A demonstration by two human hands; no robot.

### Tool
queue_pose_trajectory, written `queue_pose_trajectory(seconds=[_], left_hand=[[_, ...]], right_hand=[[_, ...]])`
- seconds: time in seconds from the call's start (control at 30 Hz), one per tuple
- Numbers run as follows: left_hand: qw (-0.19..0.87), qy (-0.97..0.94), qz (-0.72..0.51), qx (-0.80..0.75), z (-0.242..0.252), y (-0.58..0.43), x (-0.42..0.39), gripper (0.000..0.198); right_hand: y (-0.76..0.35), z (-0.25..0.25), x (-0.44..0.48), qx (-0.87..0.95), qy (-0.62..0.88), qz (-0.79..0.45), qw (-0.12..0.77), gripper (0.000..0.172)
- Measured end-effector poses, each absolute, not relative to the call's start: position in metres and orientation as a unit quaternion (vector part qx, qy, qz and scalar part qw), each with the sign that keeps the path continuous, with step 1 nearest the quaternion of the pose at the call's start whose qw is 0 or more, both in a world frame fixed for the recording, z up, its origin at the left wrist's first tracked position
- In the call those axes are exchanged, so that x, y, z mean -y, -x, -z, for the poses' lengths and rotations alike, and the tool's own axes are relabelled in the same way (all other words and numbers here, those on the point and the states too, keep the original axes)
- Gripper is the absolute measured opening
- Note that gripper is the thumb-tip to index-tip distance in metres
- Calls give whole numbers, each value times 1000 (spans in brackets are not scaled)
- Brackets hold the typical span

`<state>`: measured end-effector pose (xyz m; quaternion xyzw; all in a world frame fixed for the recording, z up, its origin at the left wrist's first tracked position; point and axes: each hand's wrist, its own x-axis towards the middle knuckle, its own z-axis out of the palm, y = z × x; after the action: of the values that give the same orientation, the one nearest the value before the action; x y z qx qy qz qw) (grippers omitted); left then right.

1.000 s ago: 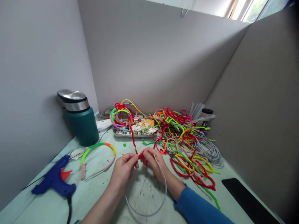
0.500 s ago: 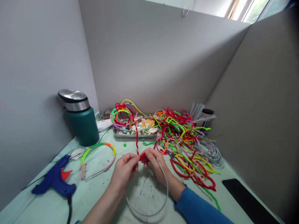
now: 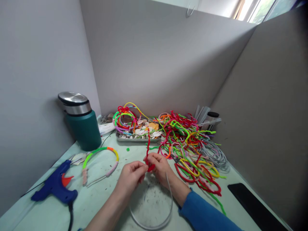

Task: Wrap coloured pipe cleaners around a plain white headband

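Observation:
A red pipe cleaner [image 3: 148,146] stands up from between my hands, its loose end pointing away from me. Its lower part is a short red wrapped piece [image 3: 151,167] at my fingertips. A grey wire hoop [image 3: 171,202] curves down toward me below the hands; its upper ends are hidden behind my fingers. My left hand [image 3: 132,175] is closed in a pinch on the red pipe cleaner at the wrapped piece. My right hand [image 3: 161,168] has its fingers closed around the other side of that piece; exactly which part it grips is partly hidden.
A partly wrapped colourful hoop [image 3: 98,150] and a blue glue gun [image 3: 54,184] lie left. Behind them stands a green bottle [image 3: 84,130]. A metal tray [image 3: 137,140] holds shells and wrapped hoops. Pipe cleaners [image 3: 185,131] pile up right, near a black strip [image 3: 252,205].
The red pipe cleaner's free end has swung right and now stands more upright between the hands. The red wrapped piece sits slightly lower and further right, and the hands have shifted a little.

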<state>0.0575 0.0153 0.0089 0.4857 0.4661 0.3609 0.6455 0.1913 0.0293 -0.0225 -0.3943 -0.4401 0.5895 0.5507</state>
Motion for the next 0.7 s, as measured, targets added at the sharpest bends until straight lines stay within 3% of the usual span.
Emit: queue_pose_trajectory(seconds=[0.7], left_hand=[[505, -631, -441, -391, -9, -55, -7, 21]], right_hand=[[-191, 20, -28, 401, 372, -642, 538, 22]])
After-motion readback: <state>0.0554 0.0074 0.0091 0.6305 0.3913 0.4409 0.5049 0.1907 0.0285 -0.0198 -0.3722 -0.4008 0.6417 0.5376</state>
